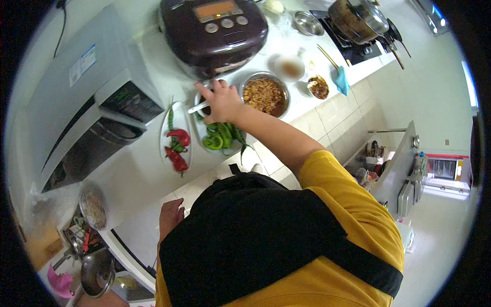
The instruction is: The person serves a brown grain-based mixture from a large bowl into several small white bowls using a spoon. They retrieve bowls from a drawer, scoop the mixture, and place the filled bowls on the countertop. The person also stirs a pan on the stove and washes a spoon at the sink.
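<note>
My right hand point(220, 101) reaches over a bowl of dark sauce point(205, 103) with a white spoon point(198, 106) in it. Its fingers are spread across the far rim; whether they grip the bowl is unclear. Close by are a steel bowl of chopped, sauced food point(264, 96) and a plate of green peppers point(224, 136). Farther left, an oval white plate point(165, 134) bears red peppers point(177, 159) and thin green ones. My left hand point(171, 215) hangs low beside my body, off the counter, its fingers loosely apart with nothing visible in them.
Behind stands a dark rice cooker point(215, 34); a large grey appliance point(96, 96) is at the left. A small bowl of dark sauce point(318, 87), chopsticks point(328, 56), a blue cloth point(341, 81) and a pot point(356, 21) on a hob are to the right. A sink area lies lower left.
</note>
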{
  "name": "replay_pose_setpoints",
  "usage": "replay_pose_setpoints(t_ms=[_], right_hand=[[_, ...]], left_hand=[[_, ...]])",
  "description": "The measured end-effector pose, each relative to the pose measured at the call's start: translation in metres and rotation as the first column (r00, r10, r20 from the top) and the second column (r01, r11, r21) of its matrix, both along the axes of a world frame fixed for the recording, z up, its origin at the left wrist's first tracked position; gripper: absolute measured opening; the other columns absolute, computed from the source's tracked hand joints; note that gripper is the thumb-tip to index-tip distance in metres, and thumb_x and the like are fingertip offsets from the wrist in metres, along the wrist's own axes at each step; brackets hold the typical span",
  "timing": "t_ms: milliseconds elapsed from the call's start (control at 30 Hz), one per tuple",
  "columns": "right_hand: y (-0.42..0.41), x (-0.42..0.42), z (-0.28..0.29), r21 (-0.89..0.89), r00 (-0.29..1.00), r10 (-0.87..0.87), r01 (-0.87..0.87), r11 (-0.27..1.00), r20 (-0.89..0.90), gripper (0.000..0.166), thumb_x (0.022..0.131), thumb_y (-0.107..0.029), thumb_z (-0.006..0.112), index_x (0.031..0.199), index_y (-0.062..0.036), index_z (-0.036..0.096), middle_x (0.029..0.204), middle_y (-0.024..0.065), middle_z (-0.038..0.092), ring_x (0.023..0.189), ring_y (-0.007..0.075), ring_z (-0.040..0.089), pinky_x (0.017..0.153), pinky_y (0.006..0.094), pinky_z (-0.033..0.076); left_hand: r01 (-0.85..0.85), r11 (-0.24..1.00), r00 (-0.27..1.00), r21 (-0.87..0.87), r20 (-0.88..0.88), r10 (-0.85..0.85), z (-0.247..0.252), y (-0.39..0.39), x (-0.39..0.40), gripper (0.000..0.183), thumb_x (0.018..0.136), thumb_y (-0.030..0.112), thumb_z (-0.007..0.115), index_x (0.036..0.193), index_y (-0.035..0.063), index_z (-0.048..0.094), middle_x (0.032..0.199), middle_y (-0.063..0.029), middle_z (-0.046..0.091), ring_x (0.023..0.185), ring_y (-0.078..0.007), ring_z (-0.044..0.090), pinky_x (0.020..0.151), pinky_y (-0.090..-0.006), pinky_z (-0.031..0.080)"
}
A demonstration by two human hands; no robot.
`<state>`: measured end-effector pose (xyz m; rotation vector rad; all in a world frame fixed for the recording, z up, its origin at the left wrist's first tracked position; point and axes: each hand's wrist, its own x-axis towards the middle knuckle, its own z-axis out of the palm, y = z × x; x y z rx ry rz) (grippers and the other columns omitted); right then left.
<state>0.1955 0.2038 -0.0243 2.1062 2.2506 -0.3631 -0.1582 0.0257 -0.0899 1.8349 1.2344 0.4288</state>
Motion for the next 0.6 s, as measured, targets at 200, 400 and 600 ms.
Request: replay_pose_setpoints(t_ms=[200, 400, 600], right_hand=[[-0.004, 0.01, 0.0, -0.026, 0.996, 0.012, -0.014, 1.0, -0.091, 0.105, 0.058, -0.05, 0.075, 0.142, -0.0205, 0.019, 0.136, 0.0272, 0.03, 0.123, 0.0414, 0.033, 0.097, 0.0508, 0.032], [-0.014, 0.016, -0.015, 0.177, 0.978, 0.043, -0.006, 0.984, -0.205, 0.105, 0.054, -0.057, 0.075, 0.14, -0.0229, 0.026, 0.135, 0.0245, 0.031, 0.126, 0.0409, 0.03, 0.101, 0.0533, 0.026], [-0.032, 0.015, -0.018, 0.382, 0.963, 0.038, 0.069, 0.921, -0.266, 0.092, 0.056, -0.05, 0.076, 0.133, -0.02, 0.037, 0.13, 0.0174, 0.039, 0.125, 0.0406, 0.031, 0.1, 0.0552, 0.026]], left_hand=[[0.273, 0.958, 0.945, 0.091, -0.211, -0.249, 0.014, 0.015, 0.028, 0.033, 0.077, 0.002, 0.061, 0.109, 0.0044, 0.056, 0.101, -0.0145, 0.06, 0.094, -0.0326, 0.054, 0.083, -0.0404, 0.044], [0.426, 0.903, 0.846, -0.055, -0.329, -0.419, 0.007, 0.024, 0.053, 0.036, 0.074, -0.001, 0.064, 0.109, 0.0043, 0.055, 0.098, -0.013, 0.061, 0.093, -0.0317, 0.055, 0.081, -0.0384, 0.044], [0.436, 0.899, 0.862, -0.026, -0.275, -0.426, 0.035, 0.037, 0.079, 0.035, 0.074, -0.001, 0.063, 0.108, 0.0043, 0.055, 0.097, -0.0129, 0.062, 0.091, -0.0321, 0.055, 0.08, -0.0389, 0.044]])
